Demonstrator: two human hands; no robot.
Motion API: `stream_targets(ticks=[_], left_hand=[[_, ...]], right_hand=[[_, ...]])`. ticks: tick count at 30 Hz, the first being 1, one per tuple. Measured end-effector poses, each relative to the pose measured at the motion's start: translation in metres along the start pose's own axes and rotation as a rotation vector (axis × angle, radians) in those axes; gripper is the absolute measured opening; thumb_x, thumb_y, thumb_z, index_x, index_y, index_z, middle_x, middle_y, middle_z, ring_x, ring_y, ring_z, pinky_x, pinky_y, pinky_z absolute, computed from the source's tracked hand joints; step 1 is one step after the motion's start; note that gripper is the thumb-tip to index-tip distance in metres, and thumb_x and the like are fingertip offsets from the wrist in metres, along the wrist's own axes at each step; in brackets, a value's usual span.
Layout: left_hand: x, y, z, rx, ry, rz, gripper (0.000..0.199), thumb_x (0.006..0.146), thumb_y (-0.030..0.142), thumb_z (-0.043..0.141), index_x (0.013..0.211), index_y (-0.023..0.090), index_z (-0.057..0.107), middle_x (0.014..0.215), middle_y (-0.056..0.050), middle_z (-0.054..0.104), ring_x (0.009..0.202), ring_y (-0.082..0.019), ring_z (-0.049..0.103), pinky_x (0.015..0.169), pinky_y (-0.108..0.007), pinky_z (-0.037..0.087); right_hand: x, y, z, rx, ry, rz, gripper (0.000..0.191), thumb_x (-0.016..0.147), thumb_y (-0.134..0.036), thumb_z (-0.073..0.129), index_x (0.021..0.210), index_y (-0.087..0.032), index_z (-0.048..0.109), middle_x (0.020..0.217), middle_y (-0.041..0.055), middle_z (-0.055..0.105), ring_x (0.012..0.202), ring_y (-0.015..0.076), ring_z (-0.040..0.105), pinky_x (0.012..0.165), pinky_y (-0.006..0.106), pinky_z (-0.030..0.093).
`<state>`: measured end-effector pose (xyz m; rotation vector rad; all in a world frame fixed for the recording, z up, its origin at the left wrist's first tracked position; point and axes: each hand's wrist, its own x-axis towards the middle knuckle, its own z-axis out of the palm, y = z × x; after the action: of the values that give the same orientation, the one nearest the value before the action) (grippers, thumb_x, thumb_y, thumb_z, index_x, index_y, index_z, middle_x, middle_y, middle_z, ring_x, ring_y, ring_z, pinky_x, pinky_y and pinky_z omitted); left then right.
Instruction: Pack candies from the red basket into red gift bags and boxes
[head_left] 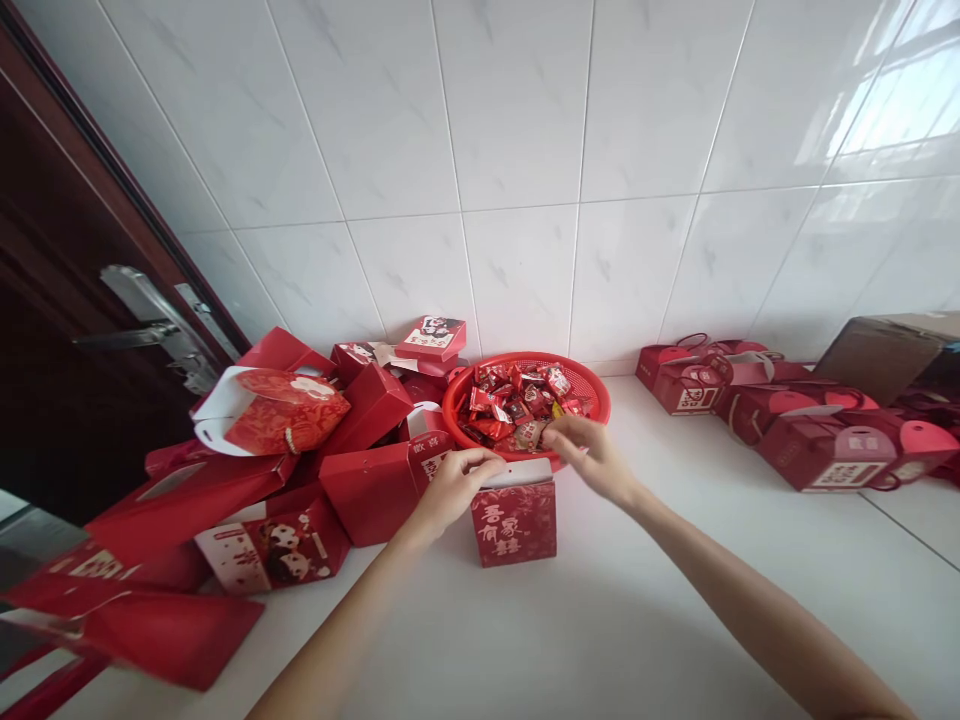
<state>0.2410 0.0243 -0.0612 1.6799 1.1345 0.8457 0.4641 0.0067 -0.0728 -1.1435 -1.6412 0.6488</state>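
A small red gift box (516, 522) with white lettering stands upright on the white surface, its top open. My left hand (456, 488) grips the left part of its upper rim, thumb and fingers closed on the edge. Just behind the box is a red plastic basket (602, 395) of wrapped candies (525, 392), mostly red. At the basket's front right, my right hand (592, 458) has its fingertips closed on a beige candy packet (528, 436). That packet lies over the front rim side of the heap. The inside of the box is mostly hidden.
Several red gift boxes (375, 498) lie piled on the left, some open. Closed red boxes (832, 450) with handles stand at the right beside a brown cardboard box (877, 360). A tiled wall (517, 260) rises behind, and a dark door (67, 270) is at left.
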Motion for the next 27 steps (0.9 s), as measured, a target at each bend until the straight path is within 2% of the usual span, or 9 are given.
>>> stream_targets(ticks=[2,4,8,11,15,18,22,25,27], left_hand=[[0.003,0.004,-0.003,-0.013,0.004,0.019,0.029,0.073,0.046,0.065,0.076,0.019,0.076,0.084,-0.004,0.077,0.091,-0.026,0.067,0.081,-0.033,0.049],[0.009,0.007,-0.006,-0.064,-0.012,0.054,0.032,0.075,0.048,0.064,0.077,0.019,0.076,0.088,-0.005,0.078,0.092,-0.025,0.068,0.084,-0.034,0.050],[0.030,0.009,-0.013,-0.168,-0.035,0.100,0.041,0.078,0.055,0.063,0.083,0.016,0.075,0.092,-0.010,0.078,0.089,-0.025,0.070,0.081,-0.035,0.053],[0.052,0.005,-0.014,-0.078,-0.004,0.166,0.037,0.079,0.051,0.064,0.085,0.017,0.075,0.091,-0.010,0.078,0.088,-0.025,0.071,0.082,-0.036,0.055],[0.086,-0.003,-0.008,0.189,-0.029,0.202,0.022,0.081,0.031,0.061,0.092,0.019,0.077,0.099,-0.007,0.079,0.096,-0.024,0.072,0.091,-0.035,0.055],[0.109,-0.011,0.000,0.301,-0.061,0.185,0.025,0.077,0.018,0.063,0.097,0.019,0.078,0.106,-0.007,0.079,0.101,-0.026,0.072,0.096,-0.036,0.054],[0.131,-0.018,0.009,0.298,-0.088,0.181,0.035,0.070,0.007,0.062,0.099,0.019,0.078,0.106,-0.007,0.080,0.103,-0.026,0.072,0.098,-0.036,0.054],[0.139,-0.020,0.013,0.248,-0.129,0.198,0.042,0.068,0.003,0.060,0.104,0.018,0.077,0.104,-0.004,0.080,0.101,-0.022,0.073,0.092,-0.031,0.057],[0.140,-0.021,0.014,0.207,-0.155,0.221,0.043,0.068,0.003,0.060,0.104,0.017,0.077,0.103,-0.004,0.080,0.098,-0.021,0.073,0.090,-0.030,0.057]], right_hand=[[0.022,0.004,-0.020,-0.128,0.133,-0.019,0.023,0.090,-0.038,0.055,0.085,-0.019,0.067,0.077,0.0045,0.070,0.068,0.0177,0.063,0.064,0.028,0.046],[0.044,0.010,-0.037,-0.319,0.196,0.063,0.015,0.086,-0.022,0.054,0.089,-0.019,0.068,0.085,0.0057,0.074,0.078,0.0203,0.067,0.073,0.030,0.048],[0.070,0.025,-0.049,-0.688,-0.030,0.288,0.027,0.077,-0.010,0.058,0.099,-0.021,0.071,0.100,0.0083,0.075,0.095,0.0271,0.068,0.077,0.032,0.045],[0.077,0.035,-0.040,-0.710,-0.112,0.299,0.023,0.069,-0.007,0.065,0.086,-0.020,0.073,0.092,0.0093,0.074,0.096,0.0297,0.067,0.081,0.035,0.045],[0.083,0.040,-0.027,-0.582,-0.166,0.261,0.019,0.062,-0.007,0.071,0.076,-0.019,0.074,0.075,0.0053,0.070,0.080,0.0251,0.065,0.069,0.030,0.044],[0.088,0.041,-0.019,-0.394,-0.168,0.201,0.015,0.063,-0.015,0.074,0.077,-0.019,0.076,0.067,0.0007,0.066,0.067,0.0183,0.060,0.061,0.027,0.043],[0.089,0.043,-0.009,-0.025,-0.011,0.175,0.017,0.068,-0.033,0.072,0.071,-0.017,0.070,0.066,0.0013,0.065,0.060,0.0153,0.057,0.057,0.027,0.044],[0.087,0.045,-0.006,0.301,0.104,0.240,0.028,0.061,-0.042,0.077,0.065,-0.018,0.063,0.058,-0.0008,0.060,0.054,0.0137,0.054,0.049,0.025,0.040],[0.085,0.045,-0.006,0.415,0.147,0.278,0.034,0.058,-0.045,0.081,0.066,-0.019,0.060,0.055,-0.0024,0.057,0.051,0.0131,0.052,0.046,0.024,0.037]])
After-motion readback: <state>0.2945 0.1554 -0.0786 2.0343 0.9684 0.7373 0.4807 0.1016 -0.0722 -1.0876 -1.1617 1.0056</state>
